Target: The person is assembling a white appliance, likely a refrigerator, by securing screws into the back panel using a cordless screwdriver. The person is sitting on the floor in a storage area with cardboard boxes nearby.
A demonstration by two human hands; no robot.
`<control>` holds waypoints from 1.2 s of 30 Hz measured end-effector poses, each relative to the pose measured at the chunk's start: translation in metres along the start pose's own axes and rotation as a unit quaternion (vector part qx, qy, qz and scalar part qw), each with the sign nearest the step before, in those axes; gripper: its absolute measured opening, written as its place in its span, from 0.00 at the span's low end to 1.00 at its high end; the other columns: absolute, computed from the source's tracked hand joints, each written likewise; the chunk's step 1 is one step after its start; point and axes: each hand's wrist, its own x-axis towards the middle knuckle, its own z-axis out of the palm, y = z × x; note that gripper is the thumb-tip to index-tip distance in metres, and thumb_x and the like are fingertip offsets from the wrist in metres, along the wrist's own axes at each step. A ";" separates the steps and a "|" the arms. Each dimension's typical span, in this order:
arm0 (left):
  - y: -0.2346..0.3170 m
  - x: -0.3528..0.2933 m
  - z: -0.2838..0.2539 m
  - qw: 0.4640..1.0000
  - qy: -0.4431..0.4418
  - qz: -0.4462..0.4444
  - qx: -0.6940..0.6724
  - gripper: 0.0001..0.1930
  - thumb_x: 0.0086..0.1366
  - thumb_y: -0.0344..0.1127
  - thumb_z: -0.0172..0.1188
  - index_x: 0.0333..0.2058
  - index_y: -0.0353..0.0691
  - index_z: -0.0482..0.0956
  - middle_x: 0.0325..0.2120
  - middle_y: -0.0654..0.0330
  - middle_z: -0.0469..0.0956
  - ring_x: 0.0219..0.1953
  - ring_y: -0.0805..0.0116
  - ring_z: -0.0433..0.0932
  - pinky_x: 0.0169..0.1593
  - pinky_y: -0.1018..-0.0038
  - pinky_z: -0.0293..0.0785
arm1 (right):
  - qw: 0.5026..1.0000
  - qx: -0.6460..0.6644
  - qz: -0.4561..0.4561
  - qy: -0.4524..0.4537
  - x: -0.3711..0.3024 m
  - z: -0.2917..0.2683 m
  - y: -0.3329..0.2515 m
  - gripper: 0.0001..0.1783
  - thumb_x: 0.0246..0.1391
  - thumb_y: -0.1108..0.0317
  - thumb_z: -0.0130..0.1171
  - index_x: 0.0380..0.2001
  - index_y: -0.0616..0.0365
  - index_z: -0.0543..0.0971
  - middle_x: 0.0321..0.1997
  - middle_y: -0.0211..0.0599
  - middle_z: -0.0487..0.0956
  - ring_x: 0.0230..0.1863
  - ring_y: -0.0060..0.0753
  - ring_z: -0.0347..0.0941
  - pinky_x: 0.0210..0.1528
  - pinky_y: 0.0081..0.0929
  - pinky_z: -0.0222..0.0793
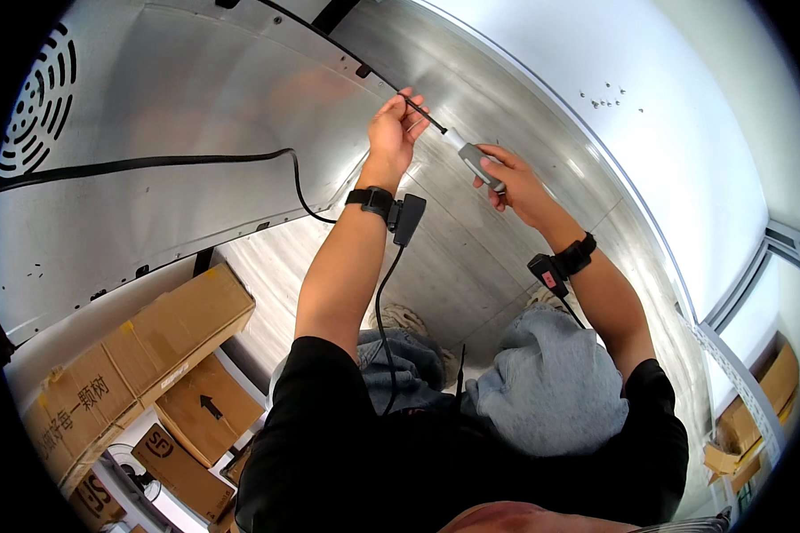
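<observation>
brown cardboard boxes point(164, 342) lower left, black arrow label point(211, 407)

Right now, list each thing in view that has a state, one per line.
left hand: raised, fingertips pinching the screwdriver's thin black shaft
right hand: closed around the screwdriver's grey handle
screwdriver: held in both hands, tip set against the metal panel's edge
metal panel: upright, a black cable draped across it
black cable: slack, hanging loose
cardboard boxes: closed, stacked on the floor
</observation>
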 end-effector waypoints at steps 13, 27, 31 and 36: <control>0.009 0.007 -0.007 0.999 0.047 0.021 -0.010 0.09 0.66 0.34 0.51 0.43 0.42 0.73 0.36 0.60 0.78 0.30 0.72 0.77 0.32 0.77 0.79 | 0.989 0.146 -0.008 -0.020 0.024 0.018 0.017 0.16 0.61 0.55 0.48 0.48 0.51 0.68 0.27 0.33 0.73 0.16 0.16 0.57 0.15 0.16 0.50; 0.008 0.010 -0.005 0.996 0.079 0.042 0.007 0.06 0.65 0.35 0.52 0.40 0.42 0.73 0.35 0.60 0.79 0.26 0.75 0.74 0.29 0.77 0.78 | 0.984 0.175 0.006 -0.037 0.029 0.017 0.018 0.15 0.62 0.57 0.45 0.48 0.52 0.67 0.26 0.34 0.72 0.15 0.15 0.57 0.15 0.15 0.50; 0.010 0.010 -0.004 0.996 0.080 0.042 0.002 0.06 0.65 0.34 0.52 0.40 0.42 0.73 0.35 0.60 0.78 0.26 0.75 0.74 0.28 0.77 0.78 | 0.984 0.176 0.009 -0.033 0.029 0.019 0.014 0.15 0.63 0.58 0.44 0.48 0.53 0.66 0.26 0.34 0.72 0.14 0.15 0.56 0.14 0.15 0.50; 0.008 0.010 -0.003 0.995 0.092 0.049 -0.011 0.06 0.65 0.34 0.52 0.40 0.41 0.73 0.35 0.60 0.78 0.24 0.76 0.73 0.28 0.78 0.77 | 0.977 0.202 0.033 -0.056 0.030 0.015 0.011 0.13 0.63 0.57 0.43 0.44 0.53 0.67 0.25 0.34 0.72 0.15 0.15 0.56 0.15 0.15 0.50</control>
